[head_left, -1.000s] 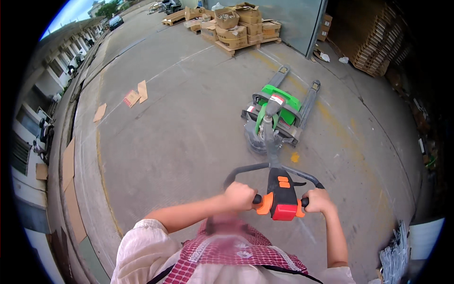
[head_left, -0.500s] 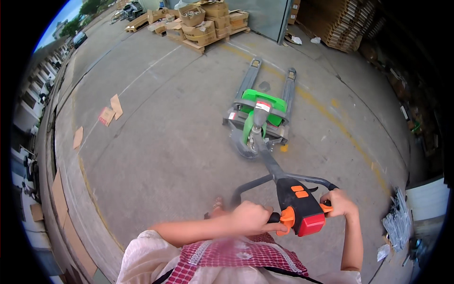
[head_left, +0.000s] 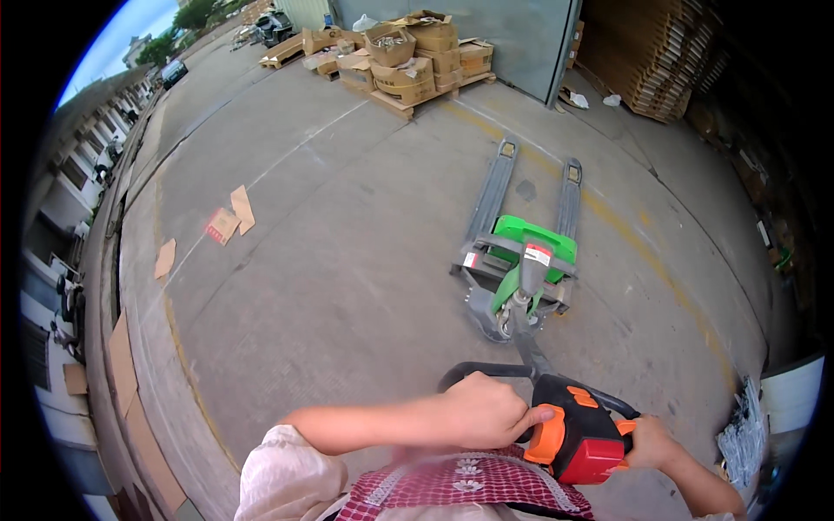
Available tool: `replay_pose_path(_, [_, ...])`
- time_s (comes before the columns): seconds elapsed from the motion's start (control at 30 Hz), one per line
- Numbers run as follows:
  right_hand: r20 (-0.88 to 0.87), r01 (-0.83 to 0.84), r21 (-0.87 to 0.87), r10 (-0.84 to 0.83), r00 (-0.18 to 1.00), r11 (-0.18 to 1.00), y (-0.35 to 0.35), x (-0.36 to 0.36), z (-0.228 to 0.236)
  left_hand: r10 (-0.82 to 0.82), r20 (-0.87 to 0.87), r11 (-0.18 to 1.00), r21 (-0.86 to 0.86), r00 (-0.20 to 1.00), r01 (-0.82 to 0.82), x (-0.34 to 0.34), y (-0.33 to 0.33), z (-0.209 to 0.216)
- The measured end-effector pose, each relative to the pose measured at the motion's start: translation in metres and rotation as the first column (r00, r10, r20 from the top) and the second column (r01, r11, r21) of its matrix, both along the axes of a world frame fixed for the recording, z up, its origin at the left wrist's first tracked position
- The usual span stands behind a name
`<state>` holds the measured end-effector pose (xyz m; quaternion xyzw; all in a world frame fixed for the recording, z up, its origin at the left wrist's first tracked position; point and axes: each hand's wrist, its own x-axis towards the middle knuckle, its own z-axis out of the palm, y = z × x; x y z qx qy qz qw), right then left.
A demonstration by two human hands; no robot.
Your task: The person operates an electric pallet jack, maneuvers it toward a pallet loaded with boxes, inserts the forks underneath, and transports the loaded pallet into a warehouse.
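Note:
In front of me stands a green and grey pallet jack (head_left: pixel 534 239), its two forks pointing away toward the upper right. Its handle head (head_left: pixel 580 425) is black with orange buttons and a red end, close to my body. My left hand (head_left: pixel 486 410) is wrapped round the left side of the handle, the thumb lying on the orange thumb control. My right hand (head_left: pixel 653 443) is closed on the right grip beside the other orange control; part of its fingers is hidden behind the handle head. Nothing rests on the forks.
Cardboard boxes (head_left: pixel 408 80) are piled on a wooden pallet at the back, beside a grey metal door (head_left: pixel 521 43). Flat cardboard scraps (head_left: pixel 224 226) lie on the concrete at left. Stacked boards (head_left: pixel 665 61) stand far right; a clear plastic bundle (head_left: pixel 743 434) lies near right.
The pallet jack and its handle now appear lower and further right in view, with the handle closer to my body. Both hands keep their hold, and my right forearm has swung outward.

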<state>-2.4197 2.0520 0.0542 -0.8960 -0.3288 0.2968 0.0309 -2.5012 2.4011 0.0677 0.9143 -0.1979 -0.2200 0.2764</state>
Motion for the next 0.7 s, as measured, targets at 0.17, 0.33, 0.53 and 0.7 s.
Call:
replay_pose_path(0.17, [-0.049,0.048,-0.026,-0.049,0.998,0.999,0.047,-0.018,-0.019,0.045,-0.042,0.990,0.132,0.998,-0.039,0.013,0.058,0.005])
replay_pose_path(0.33, [-0.362,0.325,0.112,-0.266,0.893,0.939,0.139,-0.032,-0.007,-0.049,0.169,0.999,-0.012,0.984,0.051,0.053,0.147,-0.001])
replay_pose_path(0.53, [-0.973,0.658,0.062,-0.100,0.207,0.750,0.250,-0.030,-0.045,0.117,0.072,0.993,-0.032,0.991,-0.115,0.094,0.243,-0.044])
replay_pose_path(0.7, [-0.987,0.790,0.156,0.058,0.151,0.593,0.310,-0.028,-0.095,0.062,0.298,0.998,-0.026,0.953,-0.057,0.143,0.299,-0.087])
